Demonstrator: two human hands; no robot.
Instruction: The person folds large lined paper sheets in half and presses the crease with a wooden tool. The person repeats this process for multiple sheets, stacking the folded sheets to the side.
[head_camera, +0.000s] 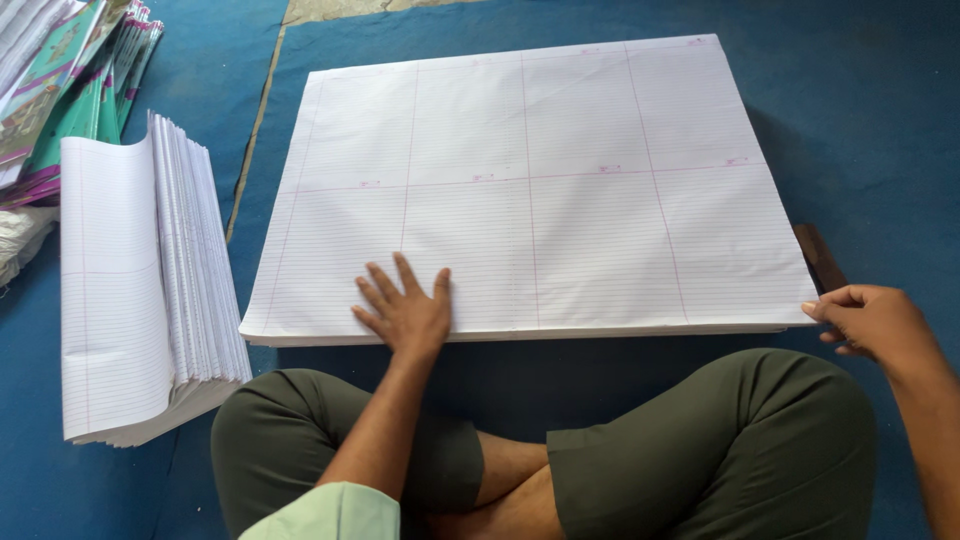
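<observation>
A blue mat (880, 120) covers the floor, and on it, right in front of the seated person, lies a big flat stack of ruled sheets (540, 180), printed with pink lines that divide each sheet into panels. The top sheet lies flat and unfolded, so judging by that, this stack is not yet folded.

To the left, near the person's knee, stands a pile of folded ruled paper (150, 290), its folds fanned out; that part looks already done. Farther left, at the far corner, lies a heap of coloured book covers (70, 90).

A dark wooden strip (820, 255) pokes out from under the stack's right edge.

The left hand (405, 310) lies flat with fingers spread wide on the near edge of the top sheet, pressing it down. The right hand (870, 320) pinches the near right corner of the stack between thumb and fingertips, the other fingers curled in.

Nothing lies on the sheets; the crossed legs sit just beside the near edge.
</observation>
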